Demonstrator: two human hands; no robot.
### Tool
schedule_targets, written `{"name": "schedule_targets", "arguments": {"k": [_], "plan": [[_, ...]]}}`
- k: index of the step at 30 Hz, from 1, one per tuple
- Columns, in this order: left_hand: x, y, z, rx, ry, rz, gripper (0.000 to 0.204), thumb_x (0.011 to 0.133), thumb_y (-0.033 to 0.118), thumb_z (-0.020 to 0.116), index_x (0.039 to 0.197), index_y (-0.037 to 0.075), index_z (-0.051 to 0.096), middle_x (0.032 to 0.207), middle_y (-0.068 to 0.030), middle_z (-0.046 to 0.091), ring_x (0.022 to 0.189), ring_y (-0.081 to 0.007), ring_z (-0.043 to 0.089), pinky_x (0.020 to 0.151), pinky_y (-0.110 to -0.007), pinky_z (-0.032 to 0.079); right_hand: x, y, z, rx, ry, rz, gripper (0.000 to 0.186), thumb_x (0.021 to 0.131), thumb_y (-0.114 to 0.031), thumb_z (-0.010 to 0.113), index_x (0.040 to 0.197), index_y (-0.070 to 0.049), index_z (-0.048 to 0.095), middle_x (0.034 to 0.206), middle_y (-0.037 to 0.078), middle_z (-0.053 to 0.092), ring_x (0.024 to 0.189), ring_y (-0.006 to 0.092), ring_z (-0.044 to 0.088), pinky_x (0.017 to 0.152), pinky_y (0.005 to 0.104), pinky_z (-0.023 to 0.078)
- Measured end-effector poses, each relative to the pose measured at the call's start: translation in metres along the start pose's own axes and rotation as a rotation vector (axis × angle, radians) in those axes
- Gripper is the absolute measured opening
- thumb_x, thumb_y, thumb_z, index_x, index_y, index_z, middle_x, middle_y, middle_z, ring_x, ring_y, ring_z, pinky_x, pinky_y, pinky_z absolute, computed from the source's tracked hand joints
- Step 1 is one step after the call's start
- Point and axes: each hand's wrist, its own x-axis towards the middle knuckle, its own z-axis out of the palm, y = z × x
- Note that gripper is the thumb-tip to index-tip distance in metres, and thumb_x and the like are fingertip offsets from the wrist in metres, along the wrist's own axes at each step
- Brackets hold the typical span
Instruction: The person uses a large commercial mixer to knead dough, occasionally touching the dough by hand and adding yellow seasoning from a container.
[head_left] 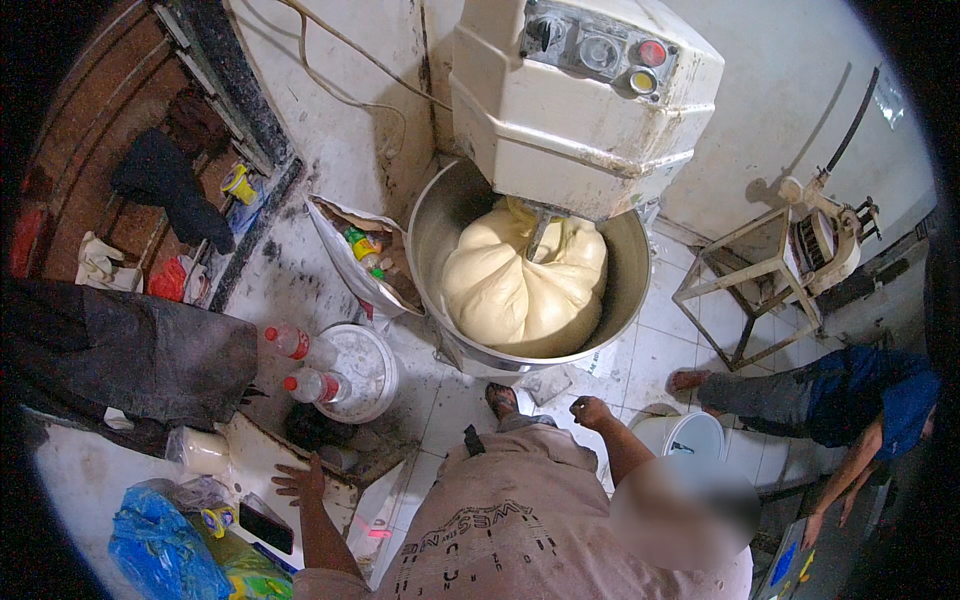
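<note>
My left hand (pixel 302 484) lies with fingers spread on the pale table edge (pixel 262 452), close to a dark phone (pixel 266 527). It holds nothing. My right hand (pixel 592 411) hangs in front of my body with its fingers curled in, and nothing shows in it. Ahead of me stands a large cream dough mixer (pixel 590 130). A big mass of pale dough (pixel 515 285) fills much of its steel bowl (pixel 627 290), folded around the metal mixing tool (pixel 538 235). Neither hand touches the bowl.
Two clear bottles with red caps (pixel 318 386) stand on a white bucket (pixel 378 388). An open sack (pixel 355 270) leans beside the bowl. A white pail (pixel 690 434) is at my right. A co-worker in blue (pixel 870 400) bends at the far right, near a metal-framed machine (pixel 765 270).
</note>
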Motion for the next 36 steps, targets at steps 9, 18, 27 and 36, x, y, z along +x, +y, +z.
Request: {"name": "schedule_targets", "arguments": {"k": [9,18,27,36], "plan": [[-0.001,0.000,-0.001,-0.024,-0.020,0.002,0.108,0.067,0.073,0.045,0.136,0.017,-0.016,0.140,-0.0196,-0.021,0.128,-0.0451,-0.014,0.096,-0.066,0.008,0.003,0.006,0.002,-0.093,-0.013,-0.025,0.028,0.078,-0.027,0.044,0.083,-0.005,0.062,0.091,0.018,0.061,0.084,0.0357,0.058,0.076,0.0425,0.046],[-0.012,0.006,-0.010,-0.044,-0.050,0.015,0.107,0.068,0.073,0.045,0.137,0.017,-0.015,0.140,-0.0193,-0.019,0.128,-0.0445,-0.012,0.096,-0.066,0.007,0.008,0.011,-0.002,-0.049,0.040,-0.046,0.028,0.078,-0.023,0.052,0.087,0.001,0.062,0.068,0.013,0.064,0.064,0.0203,0.063,0.064,0.0325,0.050],[-0.009,0.005,-0.008,-0.046,-0.041,0.007,0.108,0.068,0.072,0.048,0.137,0.017,-0.016,0.140,-0.0193,-0.020,0.128,-0.0443,-0.013,0.096,-0.065,0.006,0.008,0.009,-0.005,-0.086,0.050,-0.125,0.029,0.078,-0.025,0.053,0.088,0.001,0.061,0.070,0.014,0.064,0.064,0.0206,0.064,0.064,0.0331,0.050],[-0.001,0.001,0.001,-0.028,-0.014,0.009,0.108,0.068,0.072,0.047,0.136,0.018,-0.016,0.140,-0.0189,-0.022,0.127,-0.0451,-0.014,0.095,-0.067,0.009,0.014,0.014,0.001,-0.001,0.076,0.007,0.032,0.077,-0.027,0.053,0.088,0.002,0.062,0.070,0.013,0.064,0.063,0.0210,0.063,0.064,0.0334,0.050]]}}
